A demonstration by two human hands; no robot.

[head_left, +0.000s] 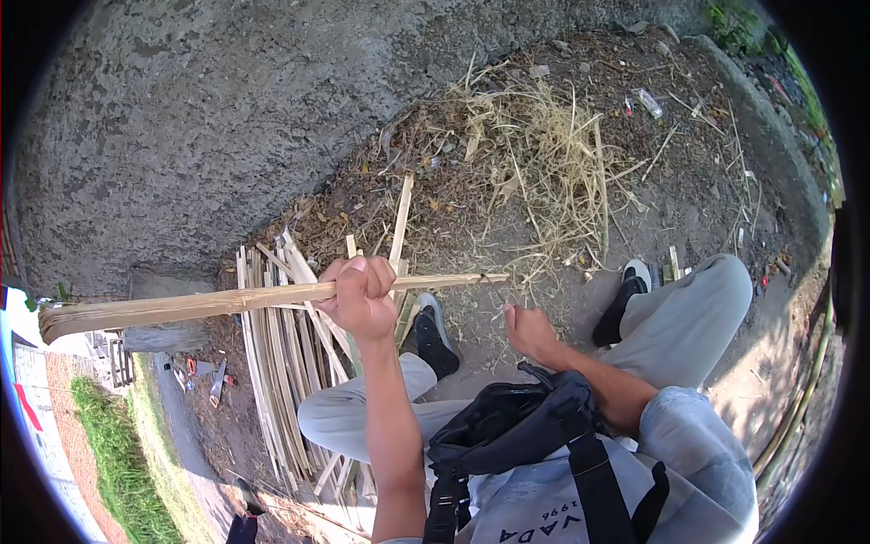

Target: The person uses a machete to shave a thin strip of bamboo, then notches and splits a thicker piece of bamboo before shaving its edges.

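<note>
My left hand (pixel 364 295) is closed around a long split bamboo strip (pixel 199 306), raised in front of me and lying almost level across the view. Its wide end reaches far to the left, and its narrow end points right, with a small dark mark near the tip. Just below that tip, my right hand (pixel 533 334) is curled into a fist. What it grips, if anything, is too small to make out. Beneath the left hand, a pile of bamboo strips (pixel 283 363) lies on the ground beside my left leg.
Pale shavings (pixel 553 145) are heaped on the dirt ahead, below a rough concrete wall (pixel 227 118). A handsaw (pixel 218 383) lies at the left near other small tools. A clear plastic bottle (pixel 649 102) rests at the upper right. My shoes flank the ground between my legs.
</note>
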